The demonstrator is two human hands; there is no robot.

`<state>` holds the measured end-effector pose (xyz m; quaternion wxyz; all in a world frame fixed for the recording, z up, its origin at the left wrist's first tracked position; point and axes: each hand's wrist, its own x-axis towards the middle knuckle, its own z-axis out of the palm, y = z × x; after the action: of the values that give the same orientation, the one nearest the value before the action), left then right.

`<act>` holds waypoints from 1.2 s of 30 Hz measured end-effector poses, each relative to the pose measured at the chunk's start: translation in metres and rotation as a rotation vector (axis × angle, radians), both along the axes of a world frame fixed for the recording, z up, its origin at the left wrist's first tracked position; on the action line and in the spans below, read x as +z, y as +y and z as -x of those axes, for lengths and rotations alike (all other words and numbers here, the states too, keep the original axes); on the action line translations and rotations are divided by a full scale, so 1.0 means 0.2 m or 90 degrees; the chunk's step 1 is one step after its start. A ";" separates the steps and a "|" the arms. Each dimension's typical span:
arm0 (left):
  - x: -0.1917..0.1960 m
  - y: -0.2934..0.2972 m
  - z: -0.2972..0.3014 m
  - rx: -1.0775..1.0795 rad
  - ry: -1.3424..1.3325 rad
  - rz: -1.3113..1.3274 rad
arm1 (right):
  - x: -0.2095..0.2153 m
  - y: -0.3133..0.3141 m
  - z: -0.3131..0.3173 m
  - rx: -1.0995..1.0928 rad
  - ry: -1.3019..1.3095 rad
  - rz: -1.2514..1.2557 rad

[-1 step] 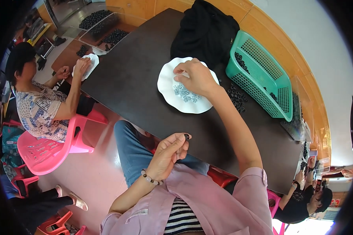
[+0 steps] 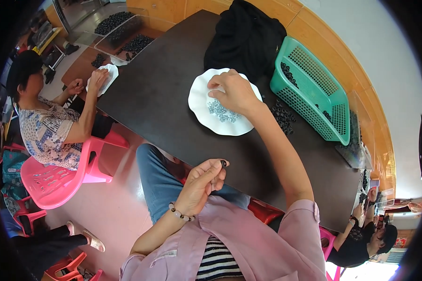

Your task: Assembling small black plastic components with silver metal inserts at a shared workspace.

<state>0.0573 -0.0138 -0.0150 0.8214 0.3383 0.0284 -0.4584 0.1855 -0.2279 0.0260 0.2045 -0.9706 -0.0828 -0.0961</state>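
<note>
Left hand (image 2: 202, 181): grip closed, thumb and forefinger pinch a small black ring-shaped part (image 2: 223, 163), held up just off the near edge of the dark tabletop (image 2: 164, 93), above the lap. Beaded bracelet (image 2: 180, 214) on that wrist. Right hand (image 2: 234, 92): reaches over the white scalloped plate (image 2: 201, 100), fingertips curled down and pinched at the plate's far rim; can't tell whether anything is between them. Plate holds a loose cluster of small grey-blue parts (image 2: 222, 112), just below the right hand. Right of the plate: loose pile of black rings (image 2: 283, 117) on the tabletop, touching the front wall of a green plastic mesh basket (image 2: 314, 89) with more black rings inside. Black bag or garment (image 2: 246, 35) lies behind the plate, against the basket's left end. Far left end of the tabletop: another person in a patterned top on a pink chair (image 2: 56, 175) works with both hands at a second white plate (image 2: 104, 77). Clear trays of black parts (image 2: 122, 33) sit beyond that. Another person sits at lower right, beyond the tabletop's right end.
</note>
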 end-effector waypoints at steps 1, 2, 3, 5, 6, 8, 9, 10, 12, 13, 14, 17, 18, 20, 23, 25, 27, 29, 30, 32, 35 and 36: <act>0.00 0.00 0.00 -0.001 0.000 0.000 | 0.00 0.00 -0.01 -0.005 0.008 0.039; 0.00 0.00 0.00 -0.002 0.001 0.005 | 0.00 0.00 -0.01 -0.007 0.008 0.039; 0.00 0.00 0.00 -0.001 0.003 0.008 | 0.01 -0.01 -0.02 -0.017 0.026 0.047; 0.00 0.00 0.00 -0.004 0.006 0.011 | 0.02 -0.03 -0.01 -0.029 0.044 0.056; 0.00 0.01 0.00 -0.004 0.009 0.013 | 0.03 -0.04 0.00 -0.020 0.024 -0.058; 0.00 0.01 -0.01 -0.005 0.009 0.015 | 0.05 -0.07 0.03 -0.026 0.009 -0.221; 0.00 0.01 -0.01 -0.009 0.007 0.017 | 0.06 -0.10 0.05 -0.028 0.010 -0.220; 0.00 0.01 -0.01 -0.011 0.008 0.018 | 0.07 -0.12 0.07 -0.042 0.042 -0.261; 0.01 0.01 -0.02 -0.011 0.019 0.017 | 0.10 -0.15 0.12 -0.069 0.093 -0.334; 0.02 0.01 -0.02 -0.012 0.019 0.018 | 0.11 -0.15 0.14 -0.071 0.093 -0.333; 0.02 0.01 -0.02 -0.012 0.016 0.014 | 0.11 -0.15 0.16 -0.080 0.104 -0.399; 0.01 0.01 -0.02 -0.013 0.015 0.014 | 0.15 -0.14 0.25 -0.092 0.128 -0.510; 0.01 0.01 -0.02 -0.012 0.017 0.016 | 0.16 -0.13 0.28 -0.093 0.143 -0.557; 0.01 0.01 -0.01 -0.008 0.022 0.021 | 0.17 -0.11 0.34 -0.081 0.149 -0.595; 0.04 0.00 -0.02 -0.009 0.023 0.018 | 0.18 -0.06 0.45 -0.067 0.165 -0.651; 0.06 -0.01 -0.02 -0.013 0.019 0.010 | 0.17 -0.04 0.50 -0.034 0.165 -0.711; 0.08 -0.02 -0.02 -0.012 0.032 0.050 | 0.17 0.00 0.56 -0.029 0.171 -0.736; 0.09 -0.02 -0.03 -0.013 0.042 0.056 | 0.15 0.02 0.62 0.004 0.177 -0.805; 0.09 -0.03 -0.02 -0.013 0.052 0.062 | 0.15 0.02 0.64 0.022 0.192 -0.815; 0.10 -0.03 -0.02 -0.016 0.068 0.073 | 0.13 0.05 0.69 0.050 0.195 -0.840; 0.10 -0.03 -0.01 -0.028 0.084 0.103 | 0.12 0.10 0.75 0.110 0.190 -0.883; 0.10 -0.04 -0.01 -0.036 0.085 0.120 | 0.14 0.13 0.76 0.101 0.196 -0.886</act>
<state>0.0583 -0.0210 0.0048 0.8327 0.2290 0.0300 -0.5032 0.0334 -0.2026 0.0548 0.7916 -0.6090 -0.0431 0.0264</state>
